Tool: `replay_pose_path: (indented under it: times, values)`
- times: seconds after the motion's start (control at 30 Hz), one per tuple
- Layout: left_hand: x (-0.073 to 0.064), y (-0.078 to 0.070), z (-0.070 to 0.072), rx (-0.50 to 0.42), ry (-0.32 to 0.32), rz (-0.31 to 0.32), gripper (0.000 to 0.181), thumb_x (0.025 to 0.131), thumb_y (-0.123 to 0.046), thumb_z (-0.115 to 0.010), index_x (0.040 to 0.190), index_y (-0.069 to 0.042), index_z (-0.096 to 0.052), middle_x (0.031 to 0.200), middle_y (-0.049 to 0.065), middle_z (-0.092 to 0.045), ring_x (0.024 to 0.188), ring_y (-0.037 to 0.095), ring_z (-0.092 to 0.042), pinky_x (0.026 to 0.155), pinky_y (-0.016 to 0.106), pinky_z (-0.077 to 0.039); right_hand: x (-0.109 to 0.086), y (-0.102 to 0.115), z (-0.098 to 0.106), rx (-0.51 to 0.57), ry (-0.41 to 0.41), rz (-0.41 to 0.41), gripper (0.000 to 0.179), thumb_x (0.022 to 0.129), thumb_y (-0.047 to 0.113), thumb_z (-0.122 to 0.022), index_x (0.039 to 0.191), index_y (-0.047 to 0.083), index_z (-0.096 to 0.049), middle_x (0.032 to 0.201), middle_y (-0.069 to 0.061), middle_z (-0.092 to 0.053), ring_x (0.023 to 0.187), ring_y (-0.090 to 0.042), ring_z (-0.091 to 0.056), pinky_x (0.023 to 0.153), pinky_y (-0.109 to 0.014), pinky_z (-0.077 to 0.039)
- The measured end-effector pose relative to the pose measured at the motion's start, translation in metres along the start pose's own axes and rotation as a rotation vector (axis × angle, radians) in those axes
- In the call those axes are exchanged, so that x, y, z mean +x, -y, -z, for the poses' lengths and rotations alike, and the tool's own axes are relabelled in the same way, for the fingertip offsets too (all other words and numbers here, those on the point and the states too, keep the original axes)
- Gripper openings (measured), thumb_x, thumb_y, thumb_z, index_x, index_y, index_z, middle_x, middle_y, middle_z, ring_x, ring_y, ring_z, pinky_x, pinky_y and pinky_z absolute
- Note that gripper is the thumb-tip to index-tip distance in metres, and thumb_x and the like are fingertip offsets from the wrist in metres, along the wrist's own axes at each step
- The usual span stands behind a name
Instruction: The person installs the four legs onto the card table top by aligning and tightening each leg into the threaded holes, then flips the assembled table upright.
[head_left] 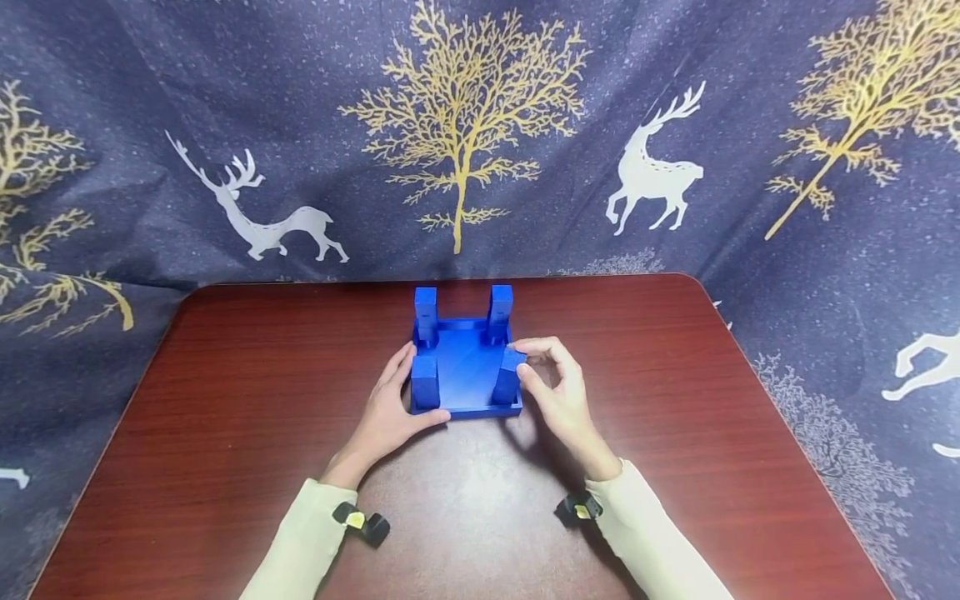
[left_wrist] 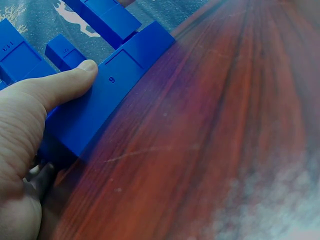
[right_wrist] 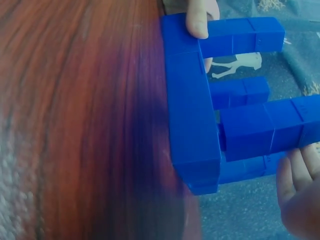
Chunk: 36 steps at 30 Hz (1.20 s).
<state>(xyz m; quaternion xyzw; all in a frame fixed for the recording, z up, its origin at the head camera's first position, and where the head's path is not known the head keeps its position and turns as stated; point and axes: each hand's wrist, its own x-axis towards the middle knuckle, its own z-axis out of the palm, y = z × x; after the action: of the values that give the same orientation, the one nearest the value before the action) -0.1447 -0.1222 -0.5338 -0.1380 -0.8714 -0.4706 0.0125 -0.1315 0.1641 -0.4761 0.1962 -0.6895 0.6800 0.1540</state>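
Note:
A square blue base with raised edges lies on the table, a block-like blue post at each corner. My left hand grips its near-left corner; the thumb lies against the front wall, which bears a number, and the fingers run along the left side. With thumb and fingertips my right hand pinches the near-right post, which leans slightly. In the right wrist view a narrow gap shows between this post and the base wall. The near-left post and both far posts stand upright.
The reddish-brown wooden table extends around the base, with a bright glare patch in front. Behind it hangs a dark blue cloth printed with gold trees and white deer. Both wrists wear small black devices over pale sleeves.

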Motion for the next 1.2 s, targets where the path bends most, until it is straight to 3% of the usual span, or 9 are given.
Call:
replay_pose_path:
  times: [0.13, 0.2, 0.37, 0.57, 0.63, 0.73, 0.87, 1.03, 1.2]
  values:
    - [0.0, -0.001, 0.0, 0.0, 0.001, 0.007, 0.124, 0.082, -0.042, -0.1, 0.174, -0.001, -0.028, 0.182, 0.012, -0.027, 0.166, 0.039, -0.03, 0.131, 0.064, -0.03, 0.002, -0.002, 0.003, 0.048, 0.112, -0.021, 0.031, 0.108, -0.006, -0.057, 0.136, -0.014, -0.067, 0.138, -0.03, -0.072, 0.129, -0.018, -0.07, 0.096, -0.022, -0.055]
    - [0.0, -0.001, 0.0, 0.002, 0.001, 0.008, 0.124, 0.082, -0.043, -0.1, 0.175, -0.001, -0.028, 0.183, 0.012, -0.027, 0.166, 0.039, -0.03, 0.131, 0.064, -0.031, 0.002, -0.002, 0.004, 0.055, 0.147, -0.032, 0.034, 0.109, -0.006, -0.054, 0.14, -0.012, -0.067, 0.139, -0.034, -0.069, 0.135, -0.019, -0.067, 0.093, -0.022, -0.051]
    - [0.0, -0.002, 0.0, 0.012, 0.002, 0.005, 0.124, 0.083, -0.044, -0.1, 0.175, -0.002, -0.028, 0.183, 0.012, -0.027, 0.166, 0.04, -0.031, 0.13, 0.065, -0.032, 0.002, -0.002, 0.004, 0.087, 0.176, -0.045, 0.035, 0.11, -0.004, -0.053, 0.141, -0.012, -0.066, 0.136, -0.033, -0.071, 0.133, -0.02, -0.068, 0.08, -0.025, -0.046]
    - [0.0, -0.001, 0.0, 0.016, 0.004, 0.01, 0.125, 0.082, -0.044, -0.1, 0.175, -0.003, -0.027, 0.183, 0.012, -0.027, 0.166, 0.039, -0.03, 0.13, 0.065, -0.031, 0.002, -0.003, 0.003, 0.114, 0.177, -0.044, 0.034, 0.109, -0.007, -0.054, 0.14, -0.015, -0.064, 0.132, -0.035, -0.071, 0.131, -0.018, -0.07, 0.11, -0.026, -0.051]
    - [0.0, -0.001, 0.0, 0.013, 0.001, 0.011, 0.125, 0.082, -0.044, -0.1, 0.175, -0.002, -0.028, 0.183, 0.012, -0.027, 0.166, 0.039, -0.03, 0.131, 0.064, -0.031, 0.002, -0.003, 0.002, 0.119, 0.169, -0.057, 0.034, 0.108, -0.008, -0.056, 0.141, -0.015, -0.063, 0.132, -0.037, -0.07, 0.13, -0.018, -0.071, 0.115, -0.029, -0.051]
    - [0.0, -0.001, -0.001, 0.008, -0.003, 0.011, 0.125, 0.082, -0.043, -0.1, 0.174, -0.001, -0.028, 0.182, 0.012, -0.028, 0.166, 0.039, -0.03, 0.131, 0.063, -0.031, 0.001, -0.001, -0.001, 0.083, 0.137, -0.082, 0.035, 0.106, -0.009, -0.061, 0.14, -0.013, -0.065, 0.132, -0.036, -0.07, 0.128, -0.016, -0.071, 0.112, -0.028, -0.053]
    - [0.0, 0.0, -0.001, 0.01, -0.006, 0.01, 0.125, 0.081, -0.043, -0.101, 0.174, -0.001, -0.028, 0.182, 0.012, -0.029, 0.166, 0.039, -0.031, 0.131, 0.063, -0.031, 0.001, 0.003, -0.005, -0.06, 0.054, -0.11, 0.036, 0.102, -0.005, -0.071, 0.138, -0.007, -0.069, 0.131, -0.027, -0.074, 0.122, -0.01, -0.069, 0.106, -0.023, -0.053]
    - [0.0, -0.002, -0.001, 0.011, -0.007, 0.006, 0.125, 0.081, -0.043, -0.1, 0.174, -0.001, -0.029, 0.182, 0.013, -0.029, 0.165, 0.04, -0.031, 0.13, 0.064, -0.031, 0.002, 0.007, -0.009, -0.188, -0.058, -0.148, 0.037, 0.094, 0.0, -0.084, 0.128, -0.002, -0.072, 0.117, -0.018, -0.074, 0.11, -0.011, -0.065, 0.098, -0.024, -0.053]
    - [0.0, -0.002, 0.0, 0.022, -0.003, 0.01, 0.124, 0.082, -0.045, -0.1, 0.175, -0.002, -0.029, 0.182, 0.013, -0.028, 0.166, 0.04, -0.031, 0.13, 0.064, -0.031, 0.003, 0.007, -0.013, -0.205, -0.111, -0.173, 0.036, 0.09, -0.001, -0.09, 0.119, -0.001, -0.069, 0.108, -0.01, -0.069, 0.102, -0.015, -0.066, 0.092, -0.024, -0.055]
